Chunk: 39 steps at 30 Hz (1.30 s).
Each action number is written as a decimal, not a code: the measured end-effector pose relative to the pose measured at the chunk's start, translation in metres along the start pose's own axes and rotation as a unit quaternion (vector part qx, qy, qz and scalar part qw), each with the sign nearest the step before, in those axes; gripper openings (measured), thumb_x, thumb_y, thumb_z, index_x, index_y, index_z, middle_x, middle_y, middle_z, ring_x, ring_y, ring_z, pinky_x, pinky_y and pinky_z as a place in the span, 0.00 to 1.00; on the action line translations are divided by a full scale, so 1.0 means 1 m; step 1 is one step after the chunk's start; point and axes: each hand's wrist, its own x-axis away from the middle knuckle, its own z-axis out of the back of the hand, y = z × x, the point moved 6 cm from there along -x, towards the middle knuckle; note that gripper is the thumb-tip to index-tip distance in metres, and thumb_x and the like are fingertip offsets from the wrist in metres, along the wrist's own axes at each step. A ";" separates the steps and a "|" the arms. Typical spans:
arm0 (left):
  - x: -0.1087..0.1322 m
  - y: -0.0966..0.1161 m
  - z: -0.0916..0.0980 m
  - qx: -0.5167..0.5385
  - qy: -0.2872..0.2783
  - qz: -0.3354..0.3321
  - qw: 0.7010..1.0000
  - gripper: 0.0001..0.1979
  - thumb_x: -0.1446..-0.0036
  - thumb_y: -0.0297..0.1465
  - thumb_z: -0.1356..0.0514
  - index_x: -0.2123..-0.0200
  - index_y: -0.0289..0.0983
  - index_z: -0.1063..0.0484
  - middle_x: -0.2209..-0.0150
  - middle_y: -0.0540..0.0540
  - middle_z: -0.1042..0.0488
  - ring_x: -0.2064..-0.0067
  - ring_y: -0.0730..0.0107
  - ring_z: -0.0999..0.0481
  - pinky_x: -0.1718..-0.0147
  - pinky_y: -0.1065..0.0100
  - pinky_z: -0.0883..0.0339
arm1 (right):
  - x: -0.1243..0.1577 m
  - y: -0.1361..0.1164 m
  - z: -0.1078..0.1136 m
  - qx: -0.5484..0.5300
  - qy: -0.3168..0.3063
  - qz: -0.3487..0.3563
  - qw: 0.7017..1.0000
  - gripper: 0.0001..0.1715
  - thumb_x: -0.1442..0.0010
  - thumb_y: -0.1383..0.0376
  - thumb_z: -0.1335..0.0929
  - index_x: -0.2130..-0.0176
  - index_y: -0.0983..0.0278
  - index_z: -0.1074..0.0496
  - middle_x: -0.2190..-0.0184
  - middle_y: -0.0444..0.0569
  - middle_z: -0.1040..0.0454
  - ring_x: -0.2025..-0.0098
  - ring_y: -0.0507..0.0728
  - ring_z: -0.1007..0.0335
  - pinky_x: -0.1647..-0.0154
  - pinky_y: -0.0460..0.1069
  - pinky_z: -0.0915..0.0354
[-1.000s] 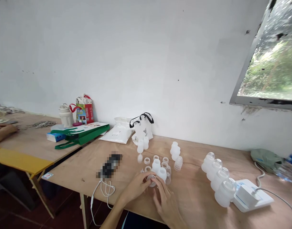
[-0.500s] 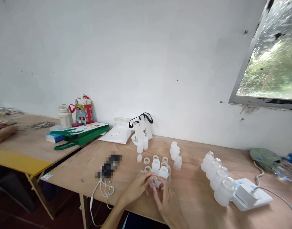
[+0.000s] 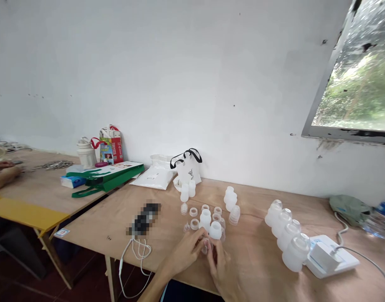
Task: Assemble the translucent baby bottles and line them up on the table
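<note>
Near the table's front edge, my left hand (image 3: pixel 189 248) and my right hand (image 3: pixel 220 261) meet with bent fingers. Between their fingertips they pinch a translucent bottle collar ring (image 3: pixel 205 246), mostly covered by the fingers; whether a nipple sits in it I cannot tell. Just beyond stand two open white baby bottles, a nearer bottle (image 3: pixel 215 230) and a farther bottle (image 3: pixel 205 219). Several loose collar rings (image 3: pixel 193 212) lie around them. A clear nipple (image 3: pixel 186 227) rests to the left. Stacked clear caps (image 3: pixel 234 215) lie to the right.
Assembled, capped bottles (image 3: pixel 295 253) form a row at right beside a white charger (image 3: pixel 329 256). More bottle bodies (image 3: pixel 230 199) stand farther back. A pixelated dark object (image 3: pixel 145 219) with a white cable lies at left. Another person's hands (image 3: pixel 5 174) are at the far-left table.
Both hands have drawn slightly down and closer together, and the collar ring has turned and is more hidden by the fingers. The nipple on the left now shows more fully.
</note>
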 end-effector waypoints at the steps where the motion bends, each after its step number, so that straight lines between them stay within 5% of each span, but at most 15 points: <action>1: 0.000 0.000 0.000 -0.010 0.000 0.004 1.000 0.18 0.26 0.46 0.52 0.55 0.41 0.29 0.57 0.46 0.21 0.55 0.62 0.25 0.55 0.66 0.34 | 0.001 0.001 -0.001 -0.001 0.000 0.002 1.000 0.17 0.23 0.60 0.43 0.54 0.62 0.28 0.62 0.56 0.16 0.67 0.60 0.16 0.70 0.49 0.22; 7: 0.003 0.001 0.006 -0.019 -0.040 0.001 0.999 0.16 0.27 0.44 0.50 0.52 0.41 0.29 0.55 0.46 0.21 0.56 0.63 0.25 0.54 0.67 0.35 | 0.003 0.000 -0.009 0.007 -0.015 0.021 1.000 0.19 0.22 0.64 0.45 0.56 0.62 0.29 0.65 0.54 0.18 0.67 0.59 0.17 0.70 0.49 0.24; 15: 0.000 0.001 0.014 -0.027 -0.024 0.011 0.999 0.13 0.33 0.41 0.43 0.62 0.38 0.25 0.66 0.48 0.22 0.64 0.65 0.26 0.64 0.69 0.35 | 0.003 -0.002 -0.012 0.022 -0.050 0.042 0.998 0.19 0.23 0.65 0.46 0.61 0.60 0.32 0.72 0.48 0.22 0.74 0.56 0.22 0.75 0.46 0.32; 27: 0.005 -0.011 0.015 -0.099 -0.024 0.050 0.994 0.06 0.41 0.34 0.41 0.64 0.38 0.26 0.70 0.50 0.25 0.65 0.64 0.28 0.65 0.69 0.39 | 0.013 0.013 -0.024 0.019 -0.111 -0.007 0.994 0.16 0.25 0.63 0.44 0.63 0.59 0.33 0.74 0.46 0.24 0.75 0.57 0.25 0.76 0.47 0.38; 39: 0.002 -0.016 0.006 -0.157 -0.021 0.062 0.985 0.07 0.46 0.31 0.39 0.72 0.39 0.35 0.73 0.51 0.28 0.68 0.65 0.30 0.70 0.68 0.45 | 0.008 0.016 -0.027 -0.014 -0.147 -0.040 0.988 0.08 0.40 0.70 0.40 0.64 0.59 0.35 0.73 0.43 0.25 0.76 0.54 0.27 0.74 0.45 0.38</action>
